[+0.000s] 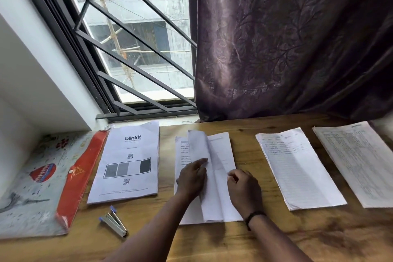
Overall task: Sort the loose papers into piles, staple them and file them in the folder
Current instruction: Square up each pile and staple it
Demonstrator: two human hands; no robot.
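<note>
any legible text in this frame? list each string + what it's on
"blinkit": top of the white printed sheet, with two QR codes below.
Centre pile under the hands: print blurred, unreadable.
Handwritten lined pile: too blurred.
Far-right table sheet: too small.

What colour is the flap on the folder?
Orange-red flap, with a gold design beside the snap; seen in the head view.
</note>
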